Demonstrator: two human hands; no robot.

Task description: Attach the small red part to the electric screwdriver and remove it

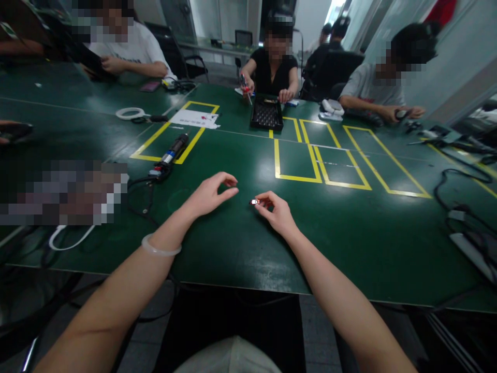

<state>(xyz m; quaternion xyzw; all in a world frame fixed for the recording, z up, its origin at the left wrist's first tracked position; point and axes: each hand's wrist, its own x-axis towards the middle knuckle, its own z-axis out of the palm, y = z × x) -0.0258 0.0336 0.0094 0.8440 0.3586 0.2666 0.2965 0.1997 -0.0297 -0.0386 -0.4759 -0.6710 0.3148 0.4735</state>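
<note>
"Pinched between thumb and fingers of the right hand (pixel 277 211), near the centre of the frame: one small, shiny part (pixel 254 202). Its finer detail is too small to tell."

"And the left hand (pixel 212 194)?"

"Left of centre, over the green table (pixel 240 254), thumb and fingers parted, nothing visible between them (a pale band (pixel 161 250) circles the wrist). Its fingertips stand near the part, not touching it."

"What lies about the hands?"

"Upper left of centre, a driver (pixel 173 150) with a cable, lying across the near edge of a yellow outline (pixel 193 145); beyond it, a sheet of paper (pixel 194 119). Further yellow outlines occupy the right of centre."

"And at top centre?"

"One co-worker (pixel 274 67) in black, a tool (pixel 246 85) in one hand, behind a black tray (pixel 267 118)."
</note>
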